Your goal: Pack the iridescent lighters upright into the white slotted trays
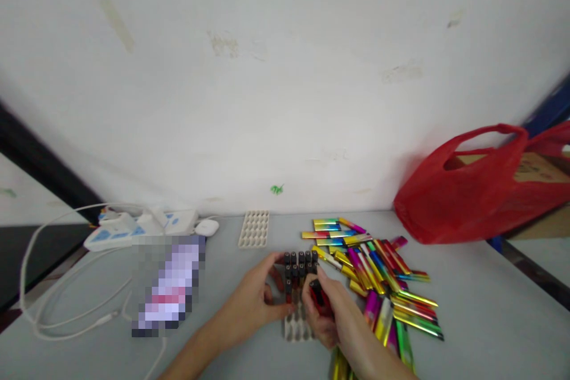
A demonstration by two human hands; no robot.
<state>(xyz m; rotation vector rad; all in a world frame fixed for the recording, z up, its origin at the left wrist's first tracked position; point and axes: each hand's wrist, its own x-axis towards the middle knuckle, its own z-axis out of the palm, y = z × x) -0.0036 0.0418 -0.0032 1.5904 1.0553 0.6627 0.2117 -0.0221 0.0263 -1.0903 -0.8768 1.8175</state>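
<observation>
Several black-topped lighters (301, 261) stand upright in rows in the far part of a pale tray with round hollows (299, 329). My left hand (256, 297) is at the left side of these rows, its fingers apart and curved around the edge, thumb near the tray. My right hand (332, 309) is closed around a red lighter with a black top (319, 292), held over the tray's right side. The nearer hollows of the tray show bare.
Many shiny coloured lighters (378, 267) lie loose at the right. A second tray (255, 228) is near the wall. A power strip (142, 228), white cables (73, 332) and a blurred phone-like object (173, 282) are left; a red bag (472, 190) stands at the right.
</observation>
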